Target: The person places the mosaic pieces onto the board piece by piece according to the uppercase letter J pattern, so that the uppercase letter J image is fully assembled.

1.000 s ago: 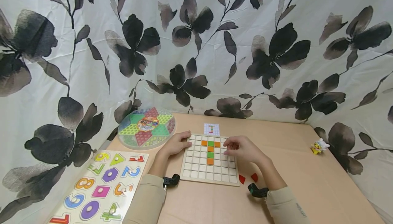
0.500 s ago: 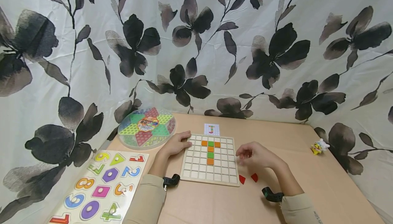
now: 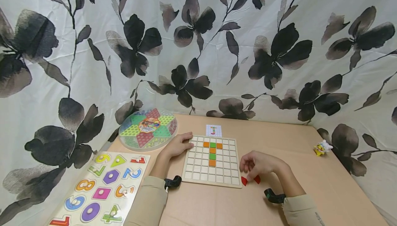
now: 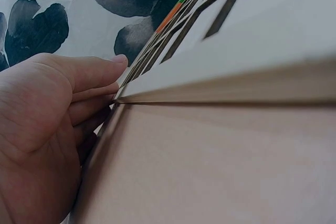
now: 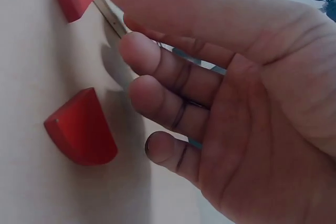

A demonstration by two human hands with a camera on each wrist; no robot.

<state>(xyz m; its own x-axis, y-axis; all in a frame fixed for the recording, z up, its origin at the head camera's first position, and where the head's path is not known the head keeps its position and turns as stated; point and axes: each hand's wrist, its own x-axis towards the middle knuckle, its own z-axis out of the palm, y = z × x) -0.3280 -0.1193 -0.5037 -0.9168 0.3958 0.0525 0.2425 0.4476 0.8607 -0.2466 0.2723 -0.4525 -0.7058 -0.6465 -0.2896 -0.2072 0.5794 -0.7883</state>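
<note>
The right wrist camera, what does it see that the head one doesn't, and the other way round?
Only the right wrist view shows the palm of the right hand. Only the head view shows the left hand, number puzzle, round game, picture card, small toy and the coloured squares on the grid board. Both show the right hand, two red pieces, the table, the flowery cloth and the board's edge.

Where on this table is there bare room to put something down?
Free: the table between the right hand and the toy figure; also between the sleeves, nearer than the grid board. Crowded: the left side, with number board, round game and left hand; and the grid board's right edge, near the red pieces.
</note>
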